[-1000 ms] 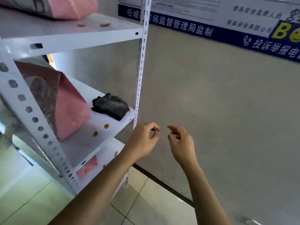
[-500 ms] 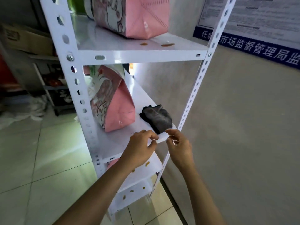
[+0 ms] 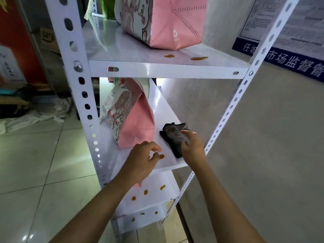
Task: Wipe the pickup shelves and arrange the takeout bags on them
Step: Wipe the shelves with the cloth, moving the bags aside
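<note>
Now right hand [image 3: 192, 149] on dark cloth [image 3: 172, 137], fingers [image 3: 186, 132] laid over its right edge, curling onto it; cannot tell if actually gripped. Cloth on middle shelf [image 3: 164, 106], right of pink takeout bag [image 3: 133, 118], close beside but apart. Left hand [image 3: 142, 159] above shelf front, fingers loosely curled, holding nothing, just next to an orange-brown stain [image 3: 161, 156]. Second pink bag [image 3: 163, 21] on top shelf [image 3: 166, 69], 2 stains [image 3: 199, 58] in front of it. Lower shelves [image 3: 150, 199] spotted with several stains too. White slotted rack post [image 3: 77, 67] at left, blue-banded notice [image 3: 287, 58] on wall at right.
</note>
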`<action>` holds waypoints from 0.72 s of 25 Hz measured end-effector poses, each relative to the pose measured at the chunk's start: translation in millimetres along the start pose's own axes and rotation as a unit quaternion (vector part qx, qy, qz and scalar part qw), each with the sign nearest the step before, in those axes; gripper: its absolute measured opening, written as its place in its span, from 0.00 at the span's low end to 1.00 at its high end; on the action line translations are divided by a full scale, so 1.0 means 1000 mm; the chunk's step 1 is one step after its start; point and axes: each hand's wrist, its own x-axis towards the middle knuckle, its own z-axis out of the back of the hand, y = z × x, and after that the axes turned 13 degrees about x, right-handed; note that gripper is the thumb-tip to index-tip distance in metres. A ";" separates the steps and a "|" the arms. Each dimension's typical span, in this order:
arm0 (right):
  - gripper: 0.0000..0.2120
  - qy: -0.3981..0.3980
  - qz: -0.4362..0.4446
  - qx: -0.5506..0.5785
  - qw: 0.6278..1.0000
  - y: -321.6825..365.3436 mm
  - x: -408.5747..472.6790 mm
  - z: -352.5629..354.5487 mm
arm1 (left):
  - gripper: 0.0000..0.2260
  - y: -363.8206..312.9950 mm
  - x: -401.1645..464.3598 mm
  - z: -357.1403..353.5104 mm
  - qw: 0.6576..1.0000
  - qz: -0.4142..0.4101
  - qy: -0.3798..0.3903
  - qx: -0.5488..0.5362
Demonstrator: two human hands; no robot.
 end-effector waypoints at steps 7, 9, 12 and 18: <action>0.31 0.117 0.031 -0.201 0.972 -0.027 0.055 -0.016 | 0.07 -0.007 -0.008 -0.009 0.994 0.083 -0.066 0.037; 0.35 0.152 -0.002 -0.236 0.960 -0.044 0.060 -0.024 | 0.09 -0.014 -0.014 -0.014 0.989 0.098 -0.083 0.072; 0.35 0.152 0.008 -0.258 0.954 -0.061 0.064 -0.033 | 0.12 -0.023 -0.027 -0.025 0.981 0.143 -0.074 0.111; 0.25 0.067 0.092 -0.293 0.949 -0.061 0.046 -0.033 | 0.12 -0.042 -0.042 -0.008 0.971 0.152 -0.105 0.152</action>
